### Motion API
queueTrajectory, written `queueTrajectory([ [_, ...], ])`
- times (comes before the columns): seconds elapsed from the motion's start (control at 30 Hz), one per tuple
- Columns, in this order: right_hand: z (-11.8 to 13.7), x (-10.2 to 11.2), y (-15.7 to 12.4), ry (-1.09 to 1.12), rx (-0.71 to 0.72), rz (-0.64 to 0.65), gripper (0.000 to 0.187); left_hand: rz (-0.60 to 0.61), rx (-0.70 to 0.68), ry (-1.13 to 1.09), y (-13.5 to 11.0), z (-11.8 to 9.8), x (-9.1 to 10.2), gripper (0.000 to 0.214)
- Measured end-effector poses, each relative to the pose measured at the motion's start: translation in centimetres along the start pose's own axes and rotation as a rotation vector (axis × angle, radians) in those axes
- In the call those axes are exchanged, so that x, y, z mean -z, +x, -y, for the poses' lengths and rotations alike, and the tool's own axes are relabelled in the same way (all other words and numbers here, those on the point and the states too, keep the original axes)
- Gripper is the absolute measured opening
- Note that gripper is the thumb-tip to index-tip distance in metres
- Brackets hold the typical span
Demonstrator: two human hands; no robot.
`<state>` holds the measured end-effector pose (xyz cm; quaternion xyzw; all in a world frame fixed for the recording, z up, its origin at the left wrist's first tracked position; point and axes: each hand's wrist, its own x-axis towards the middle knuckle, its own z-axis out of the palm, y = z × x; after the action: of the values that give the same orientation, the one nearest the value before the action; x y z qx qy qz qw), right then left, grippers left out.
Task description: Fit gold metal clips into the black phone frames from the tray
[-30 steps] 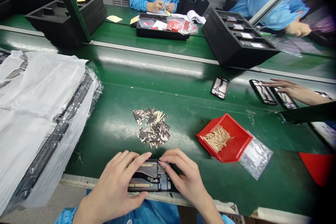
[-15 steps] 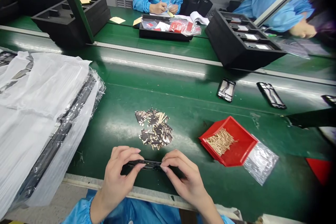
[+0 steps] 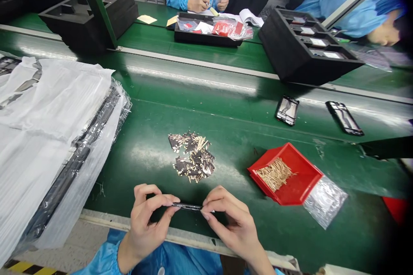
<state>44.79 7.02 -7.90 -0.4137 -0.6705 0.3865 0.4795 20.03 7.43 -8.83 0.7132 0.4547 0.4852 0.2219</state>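
Observation:
Between my hands is a black phone frame (image 3: 189,206), seen edge-on just above the green bench near its front edge. Its left end is pinched by the thumb and fingers of my left hand (image 3: 150,215). My right hand (image 3: 229,217) pinches the other end with thumb and fingertips. Right behind the frame lies a loose pile of small dark strips with gold-coloured ends (image 3: 195,157). To the right of my right hand stands a red bin (image 3: 301,172) holding many thin tan-gold pieces (image 3: 275,174).
A stack wrapped in white sheet and clear plastic (image 3: 54,103) fills the left. A clear bag (image 3: 325,202) lies by the bin. Two phone frames (image 3: 287,110) (image 3: 344,118) rest on the strip behind. Beyond are black trays (image 3: 208,38) and two people in blue.
The phone frame has turned so its thin edge faces me, and both hands have shifted slightly. The view has moved a little. The co-worker's hand across the bench has moved slightly.

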Motion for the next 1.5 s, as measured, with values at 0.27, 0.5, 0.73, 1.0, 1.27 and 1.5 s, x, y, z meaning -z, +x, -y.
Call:
queueTrajectory([
  [0.27, -0.6, -0.7, -0.8, 0.226, -0.225, -0.024, 0.007, 0.048, -0.08, 0.025, 0.4, -0.5, 0.4, 0.031],
  [0.5, -0.2, -0.8, -1.0, 0.188, -0.17, -0.039, 0.011, 0.024, -0.075, 0.019, 0.5, -1.0, 0.4, 0.015],
  [0.73, -0.2, -1.5, -1.7, 0.083, -0.071, 0.108, 0.026, -0.057, -0.052, 0.071, -0.6, -1.2, -0.3, 0.019],
  [1.0, 0.5, -2.7, -0.9, -0.085, 0.045, 0.099, 0.029, -0.018, -0.09, 0.12, -0.6, -1.2, -0.1, 0.014],
  [1.27, 0.3, -3.5, -1.3, -0.129, 0.111, 0.033, 0.028, -0.016, -0.052, 0.122, -1.9, -1.4, -0.2, 0.016],
  [1.5, 0.2, -4.0, -1.3, -0.047, 0.065, -0.039, 0.029, 0.111, -0.148, 0.166, -1.2, -0.5, 0.9, 0.033],
])
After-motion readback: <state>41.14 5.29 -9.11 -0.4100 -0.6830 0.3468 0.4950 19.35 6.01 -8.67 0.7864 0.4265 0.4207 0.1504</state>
